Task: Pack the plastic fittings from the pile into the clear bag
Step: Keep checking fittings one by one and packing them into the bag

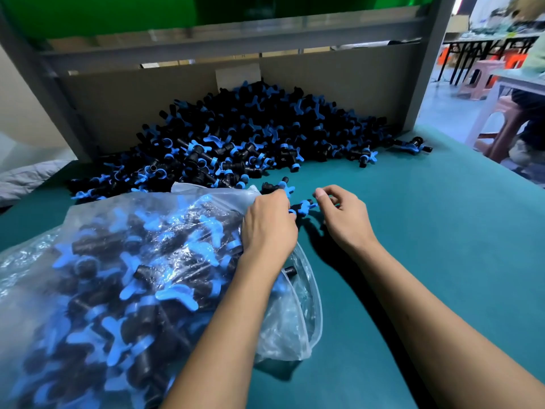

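A big pile of black and blue plastic fittings (236,134) lies at the back of the green table against a cardboard wall. The clear bag (132,261), stuffed with fittings, lies at the front left. My left hand (268,225) rests on the bag's far right end, its fingers curled over the plastic edge. One loose fitting (303,206) lies between my two hands, right at my left fingertips. Another fitting (278,185) sits just beyond my left hand. My right hand (343,215) hovers to the right of the loose fitting with loosely curled fingers and holds nothing I can see.
The green table top (427,231) stretches to the right and front. A grey metal frame post (424,69) stands at the back right. A few stray fittings (413,144) lie near it. Pink stools (501,125) and a seated person are beyond the table's right edge.
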`<control>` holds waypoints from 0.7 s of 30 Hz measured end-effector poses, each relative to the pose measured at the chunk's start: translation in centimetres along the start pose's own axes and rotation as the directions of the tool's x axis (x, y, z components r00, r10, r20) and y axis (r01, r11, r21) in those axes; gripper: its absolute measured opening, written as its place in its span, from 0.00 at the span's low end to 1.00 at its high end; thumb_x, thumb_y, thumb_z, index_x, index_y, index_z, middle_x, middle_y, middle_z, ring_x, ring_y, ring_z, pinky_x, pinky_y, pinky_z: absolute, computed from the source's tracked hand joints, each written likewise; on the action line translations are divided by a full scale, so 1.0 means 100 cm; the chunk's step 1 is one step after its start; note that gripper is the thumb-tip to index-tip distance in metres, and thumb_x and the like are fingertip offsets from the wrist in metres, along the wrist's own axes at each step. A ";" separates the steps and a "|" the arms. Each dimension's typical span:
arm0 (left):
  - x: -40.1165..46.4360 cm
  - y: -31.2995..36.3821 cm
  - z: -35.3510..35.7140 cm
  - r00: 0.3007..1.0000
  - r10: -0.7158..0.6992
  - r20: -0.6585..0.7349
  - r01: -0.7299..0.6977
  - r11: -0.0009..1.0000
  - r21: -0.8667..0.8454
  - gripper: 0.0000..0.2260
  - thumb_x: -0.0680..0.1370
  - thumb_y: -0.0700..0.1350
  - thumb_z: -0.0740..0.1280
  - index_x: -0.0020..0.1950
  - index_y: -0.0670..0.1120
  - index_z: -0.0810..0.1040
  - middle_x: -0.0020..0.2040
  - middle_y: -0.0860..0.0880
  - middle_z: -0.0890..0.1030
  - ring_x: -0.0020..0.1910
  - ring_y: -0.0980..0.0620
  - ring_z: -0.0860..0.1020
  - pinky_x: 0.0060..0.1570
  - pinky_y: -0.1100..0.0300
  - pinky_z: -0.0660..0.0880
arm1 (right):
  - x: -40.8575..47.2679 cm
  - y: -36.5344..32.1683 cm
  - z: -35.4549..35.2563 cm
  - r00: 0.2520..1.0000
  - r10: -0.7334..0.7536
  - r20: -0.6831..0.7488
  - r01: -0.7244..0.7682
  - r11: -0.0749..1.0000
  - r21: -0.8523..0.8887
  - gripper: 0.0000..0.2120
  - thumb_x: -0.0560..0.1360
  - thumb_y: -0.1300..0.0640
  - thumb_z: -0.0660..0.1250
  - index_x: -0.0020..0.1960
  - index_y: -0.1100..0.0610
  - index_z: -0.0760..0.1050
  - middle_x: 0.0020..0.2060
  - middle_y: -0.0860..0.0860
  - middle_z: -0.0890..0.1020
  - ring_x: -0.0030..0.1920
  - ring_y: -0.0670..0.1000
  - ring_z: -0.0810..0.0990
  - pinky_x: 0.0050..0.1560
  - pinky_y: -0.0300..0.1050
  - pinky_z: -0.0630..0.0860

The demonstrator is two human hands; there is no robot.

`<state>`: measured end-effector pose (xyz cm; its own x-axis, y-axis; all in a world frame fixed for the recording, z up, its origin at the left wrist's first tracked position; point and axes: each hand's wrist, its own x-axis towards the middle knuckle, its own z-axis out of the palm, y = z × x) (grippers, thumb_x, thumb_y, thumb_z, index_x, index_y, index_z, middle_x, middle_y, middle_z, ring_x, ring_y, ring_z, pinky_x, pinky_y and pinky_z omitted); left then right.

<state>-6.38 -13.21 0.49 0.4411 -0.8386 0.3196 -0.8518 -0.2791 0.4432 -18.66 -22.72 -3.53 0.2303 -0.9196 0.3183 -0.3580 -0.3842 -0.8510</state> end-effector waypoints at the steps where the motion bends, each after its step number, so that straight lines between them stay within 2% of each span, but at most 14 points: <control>1: 0.002 0.000 0.000 1.000 -0.015 0.000 0.015 0.998 -0.066 0.03 0.81 0.48 0.70 0.51 0.50 0.78 0.49 0.48 0.83 0.46 0.45 0.79 0.44 0.51 0.77 | -0.001 -0.001 0.000 0.997 0.024 0.078 -0.034 0.992 0.122 0.11 0.83 0.48 0.62 0.51 0.51 0.81 0.39 0.48 0.81 0.37 0.48 0.76 0.39 0.45 0.73; 3: 0.007 0.001 -0.003 0.999 -0.041 0.003 0.041 0.969 -0.244 0.02 0.82 0.47 0.69 0.51 0.50 0.79 0.48 0.50 0.84 0.47 0.46 0.81 0.49 0.50 0.79 | -0.001 -0.004 -0.003 0.963 0.046 0.266 -0.173 0.862 0.476 0.10 0.84 0.52 0.62 0.60 0.48 0.80 0.50 0.51 0.81 0.40 0.50 0.78 0.35 0.45 0.75; 4: 0.010 0.000 -0.005 0.999 -0.047 0.000 0.044 0.947 -0.317 0.02 0.82 0.46 0.68 0.51 0.49 0.80 0.48 0.51 0.84 0.47 0.47 0.81 0.50 0.52 0.78 | 0.000 -0.005 -0.005 0.947 0.022 0.322 -0.217 0.781 0.586 0.11 0.84 0.54 0.62 0.63 0.48 0.80 0.53 0.51 0.81 0.41 0.50 0.78 0.35 0.43 0.76; 5: 0.012 0.000 -0.008 0.999 -0.048 -0.007 0.042 0.929 -0.369 0.03 0.82 0.45 0.68 0.50 0.49 0.81 0.47 0.52 0.84 0.47 0.50 0.81 0.48 0.56 0.76 | 0.002 -0.004 -0.007 0.941 -0.013 0.339 -0.217 0.747 0.629 0.12 0.83 0.56 0.63 0.64 0.49 0.79 0.55 0.51 0.81 0.42 0.50 0.78 0.35 0.41 0.77; 7: 0.014 -0.002 -0.012 0.998 -0.061 -0.021 0.045 0.892 -0.450 0.06 0.83 0.44 0.66 0.49 0.49 0.81 0.45 0.54 0.83 0.44 0.56 0.80 0.42 0.64 0.72 | 0.003 -0.004 -0.009 0.947 -0.059 0.316 -0.167 0.751 0.638 0.11 0.82 0.60 0.66 0.62 0.51 0.81 0.55 0.51 0.82 0.41 0.49 0.79 0.36 0.40 0.78; 9: 0.014 -0.002 -0.015 0.996 -0.087 -0.017 0.066 0.852 -0.520 0.08 0.84 0.45 0.64 0.49 0.49 0.82 0.42 0.56 0.85 0.43 0.61 0.80 0.37 0.71 0.69 | 0.003 -0.005 -0.011 0.962 -0.059 0.267 -0.137 0.743 0.655 0.09 0.79 0.63 0.68 0.57 0.55 0.83 0.49 0.53 0.84 0.39 0.49 0.80 0.35 0.39 0.77; 10: 0.013 -0.002 -0.015 0.995 -0.095 -0.012 0.073 0.840 -0.538 0.09 0.84 0.46 0.63 0.49 0.50 0.83 0.41 0.56 0.85 0.43 0.62 0.81 0.37 0.72 0.69 | 0.003 -0.006 -0.011 0.969 -0.048 0.241 -0.129 0.734 0.667 0.08 0.78 0.64 0.69 0.55 0.56 0.83 0.46 0.54 0.84 0.38 0.50 0.79 0.35 0.38 0.76; 13: 0.013 -0.002 -0.015 0.998 -0.064 -0.005 0.052 0.845 -0.532 0.09 0.83 0.51 0.66 0.50 0.50 0.85 0.41 0.55 0.86 0.43 0.59 0.82 0.42 0.63 0.75 | 0.004 -0.008 -0.014 0.980 -0.013 0.197 -0.127 0.722 0.680 0.08 0.74 0.63 0.74 0.53 0.59 0.81 0.39 0.54 0.84 0.35 0.51 0.79 0.34 0.38 0.75; 15: 0.014 -0.004 -0.014 0.999 -0.037 0.008 0.035 0.848 -0.528 0.06 0.80 0.49 0.71 0.52 0.49 0.86 0.45 0.54 0.86 0.46 0.55 0.83 0.49 0.58 0.79 | 0.003 -0.008 -0.015 0.980 0.001 0.201 -0.139 0.726 0.673 0.09 0.71 0.61 0.77 0.49 0.59 0.81 0.36 0.54 0.84 0.34 0.50 0.78 0.33 0.39 0.73; 18: 0.015 -0.008 -0.013 1.000 -0.021 0.010 0.023 0.847 -0.531 0.05 0.78 0.46 0.75 0.53 0.49 0.86 0.47 0.55 0.86 0.47 0.56 0.84 0.51 0.58 0.79 | 0.000 -0.008 -0.014 0.977 0.000 0.215 -0.134 0.784 0.607 0.09 0.66 0.52 0.81 0.43 0.53 0.83 0.36 0.50 0.84 0.35 0.46 0.78 0.33 0.39 0.71; 21: 0.015 -0.008 -0.012 1.000 -0.006 0.008 0.009 0.838 -0.545 0.05 0.77 0.46 0.76 0.52 0.49 0.86 0.46 0.55 0.86 0.47 0.56 0.83 0.50 0.59 0.79 | -0.001 -0.008 -0.013 0.971 0.004 0.240 -0.158 0.763 0.627 0.11 0.67 0.49 0.80 0.44 0.53 0.83 0.37 0.50 0.84 0.37 0.46 0.79 0.35 0.40 0.71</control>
<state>-4.65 -13.66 1.64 0.4436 -0.8406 0.3107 -0.5560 0.0137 0.8311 -19.54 -22.41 -2.35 0.4395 -0.8744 0.2056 0.2584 -0.0962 -0.9612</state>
